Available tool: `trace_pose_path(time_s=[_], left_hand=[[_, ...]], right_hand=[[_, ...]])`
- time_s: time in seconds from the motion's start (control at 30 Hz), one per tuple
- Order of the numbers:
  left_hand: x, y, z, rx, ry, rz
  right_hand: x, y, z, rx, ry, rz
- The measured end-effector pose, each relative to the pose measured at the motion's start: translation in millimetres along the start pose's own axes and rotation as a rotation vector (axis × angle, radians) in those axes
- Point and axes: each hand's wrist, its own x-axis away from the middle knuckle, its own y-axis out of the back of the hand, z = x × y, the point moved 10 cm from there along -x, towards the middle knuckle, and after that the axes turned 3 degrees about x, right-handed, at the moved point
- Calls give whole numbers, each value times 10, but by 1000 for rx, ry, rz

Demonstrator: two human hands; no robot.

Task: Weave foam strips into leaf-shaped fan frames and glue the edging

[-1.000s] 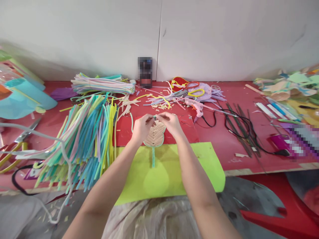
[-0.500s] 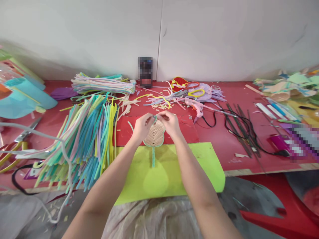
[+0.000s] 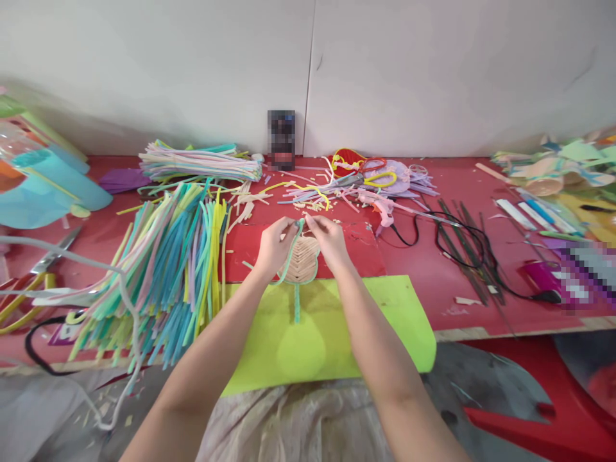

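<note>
A leaf shape point(image 3: 299, 260) made of beige pipe cleaners in slanted rows, with a green edge and a green stem point(image 3: 296, 305), lies between my hands. My left hand point(image 3: 276, 244) is closed in a pinch on a light green pipe cleaner point(image 3: 290, 253) at the leaf's top. That pipe cleaner trails down along the leaf's left side, partly behind my wrist. My right hand point(image 3: 328, 240) pinches at the leaf's tip, thumb and forefinger nearly meeting those of my left hand. What exactly lies between the right fingertips is too small to make out.
A red board point(image 3: 359, 256) and a yellow-green sheet point(image 3: 385, 314) lie under the work. Bundled pipe cleaners point(image 3: 158, 276) fill the left, near scissors point(image 3: 51, 256). A pink glue gun point(image 3: 382, 208), a black cable point(image 3: 436, 234) and dark rods point(image 3: 466, 250) lie to the right.
The green pipe cleaner now hangs down on the leaf's left side from the fingertips; before, only a bit of green showed at the tip. Both hands stay in nearly the same place.
</note>
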Motion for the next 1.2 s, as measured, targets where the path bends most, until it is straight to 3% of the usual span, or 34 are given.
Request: trace_pose_path(time_s=[0.17, 0.37, 0.57, 0.83, 1.07, 1.2], left_hand=[[17, -78, -18, 11, -5, 51], [46, -56, 13, -19, 13, -6], [7, -130, 91, 204, 80, 73], [-24, -54, 196, 171, 115, 90], [-27, -47, 226, 104, 109, 94], [-49, -58, 263, 197, 120, 117]], right_hand=[[-5, 60, 32, 74, 35, -34], [50, 65, 83, 146, 120, -154], [62, 115, 43, 35, 76, -219], [-14, 1, -75, -40, -45, -15], [-13, 69, 54, 163, 33, -12], [-8, -3, 27, 87, 43, 23]])
